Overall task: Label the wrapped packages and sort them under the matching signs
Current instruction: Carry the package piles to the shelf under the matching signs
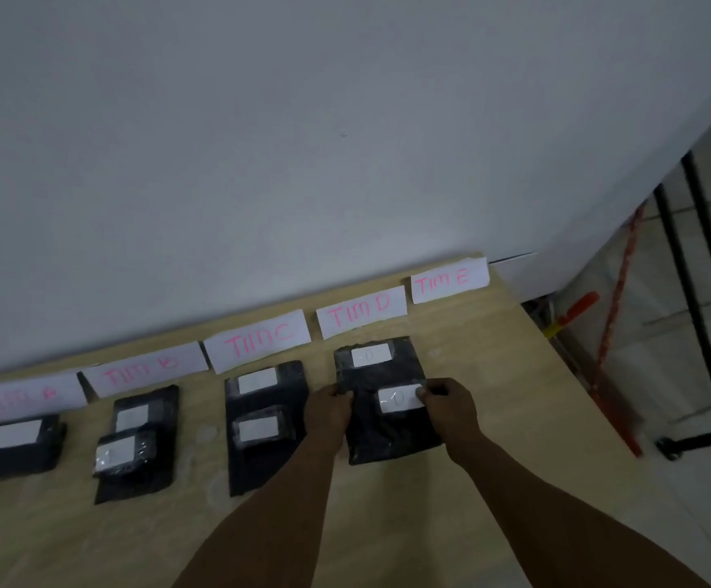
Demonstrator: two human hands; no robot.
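A black wrapped package (390, 435) with a white label marked D (399, 399) lies under the TIM D sign (362, 311), overlapping another black package (373, 356) with a D label. My left hand (329, 407) grips the near package's upper left edge. My right hand (449, 403) pinches its upper right edge beside the label. Paper signs TIM A (23, 398), TIM B (146, 369), TIM C (258, 339) and TIM E (449, 280) line the wall. Labelled black packages sit under A (19, 447), B (137, 443) and C (262, 426).
The wooden table (493, 375) ends at its right edge near a black metal rack (701, 290) and an orange-handled tool (574, 311) on the floor. A grey wall stands right behind the signs.
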